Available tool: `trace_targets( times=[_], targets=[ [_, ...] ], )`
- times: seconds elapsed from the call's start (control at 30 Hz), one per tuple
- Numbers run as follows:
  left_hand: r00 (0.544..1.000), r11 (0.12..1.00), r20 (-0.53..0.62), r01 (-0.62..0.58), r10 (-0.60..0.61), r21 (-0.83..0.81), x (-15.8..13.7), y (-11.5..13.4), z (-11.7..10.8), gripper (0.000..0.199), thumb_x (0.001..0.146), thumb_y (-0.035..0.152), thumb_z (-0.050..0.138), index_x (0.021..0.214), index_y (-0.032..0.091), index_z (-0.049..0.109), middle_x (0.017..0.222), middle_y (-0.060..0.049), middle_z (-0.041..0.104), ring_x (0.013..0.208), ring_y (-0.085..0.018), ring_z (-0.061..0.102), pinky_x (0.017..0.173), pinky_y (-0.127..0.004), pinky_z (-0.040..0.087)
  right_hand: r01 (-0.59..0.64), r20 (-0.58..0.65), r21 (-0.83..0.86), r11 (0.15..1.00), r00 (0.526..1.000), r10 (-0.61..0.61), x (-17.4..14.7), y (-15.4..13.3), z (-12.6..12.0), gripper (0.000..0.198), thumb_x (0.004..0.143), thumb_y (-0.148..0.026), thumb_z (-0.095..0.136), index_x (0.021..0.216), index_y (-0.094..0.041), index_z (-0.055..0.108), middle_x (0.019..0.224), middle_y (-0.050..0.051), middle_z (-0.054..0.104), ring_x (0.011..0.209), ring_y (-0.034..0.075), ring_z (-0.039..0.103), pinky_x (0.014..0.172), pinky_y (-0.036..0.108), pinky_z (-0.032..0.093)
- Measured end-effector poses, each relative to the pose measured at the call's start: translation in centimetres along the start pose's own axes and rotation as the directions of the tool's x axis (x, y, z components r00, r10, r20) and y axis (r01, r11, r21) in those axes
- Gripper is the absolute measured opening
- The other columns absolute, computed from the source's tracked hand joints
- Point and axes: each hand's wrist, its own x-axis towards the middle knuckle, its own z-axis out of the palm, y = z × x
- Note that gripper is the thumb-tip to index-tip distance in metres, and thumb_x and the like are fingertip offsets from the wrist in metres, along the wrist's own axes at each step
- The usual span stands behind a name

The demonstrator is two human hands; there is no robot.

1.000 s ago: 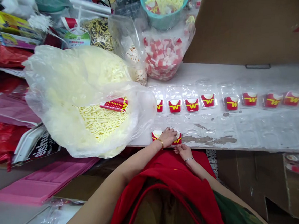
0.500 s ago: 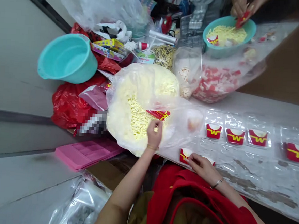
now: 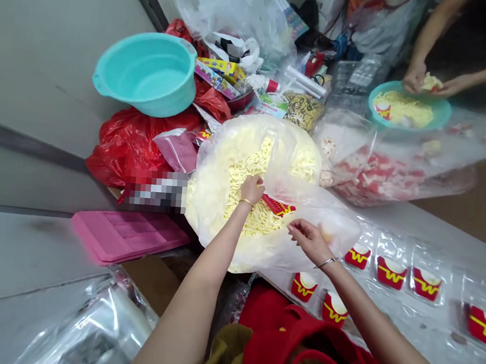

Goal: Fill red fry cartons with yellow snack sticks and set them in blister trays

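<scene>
A large translucent plastic bag lies spread wide, full of pale yellow sticks like toy French fries. My left hand is over the sticks with its fingers curled in; whatever they pinch is hidden. Just right of it, a stack of red fry cartons with yellow marks rests on the pile. My right hand hovers at the bag's near right side, fingers stretched and slightly bent, with nothing visible in them. Below it, a red carton with a white piece and another such carton lie on the table.
Clear trays with red cartons line the table at right. A turquoise basin stands at left above red plastic bags. Far right, another person's hands work over a turquoise bowl. Pink trays lie at lower left.
My right hand has left the carton at the table edge and come up to the bag. My left hand has shifted from the carton stack onto the sticks. The view has turned.
</scene>
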Motion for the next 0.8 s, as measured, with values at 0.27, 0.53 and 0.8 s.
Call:
trace_targets(
  times=[0.27, 0.53, 0.8],
  targets=[
    [0.998, 0.992, 0.005, -0.064, 0.065, -0.105, -0.7, -0.3, -1.2, 0.005, 0.076, 0.013, 0.052, 0.078, 0.019, 0.053, 0.072, -0.001, 0.056, 0.067, -0.014, 0.05, 0.065, -0.026, 0.038, -0.069, 0.004, 0.028, 0.997, 0.998, 0.069, 1.2, 0.0, -0.6, 0.043, 0.077, -0.059, 0.055, 0.086, -0.017, 0.058, 0.076, 0.005, 0.062, 0.063, 0.015, 0.057, 0.052, 0.026, 0.045],
    [0.993, 0.978, -0.051, -0.111, 0.103, -0.179, -1.6, -0.8, -1.2, 0.006, 0.075, 0.014, 0.053, 0.073, 0.018, 0.049, 0.067, 0.002, 0.052, 0.063, -0.012, 0.048, 0.062, -0.024, 0.036, -0.102, -0.015, 0.037, 0.994, 0.995, 0.103, 1.1, 0.1, -1.1, 0.044, 0.075, -0.059, 0.057, 0.084, -0.016, 0.057, 0.075, 0.005, 0.062, 0.063, 0.015, 0.057, 0.052, 0.025, 0.044],
    [0.984, 0.956, -0.152, 0.043, -0.091, -0.291, -1.5, -1.9, -1.5, 0.007, 0.076, 0.016, 0.053, 0.074, 0.019, 0.046, 0.06, 0.005, 0.045, 0.056, -0.01, 0.044, 0.059, -0.022, 0.035, -0.102, -0.022, 0.049, 0.994, 0.994, 0.103, 0.1, 2.0, -1.2, 0.043, 0.076, -0.059, 0.056, 0.085, -0.017, 0.057, 0.076, 0.005, 0.062, 0.062, 0.015, 0.058, 0.05, 0.025, 0.044]
  ],
)
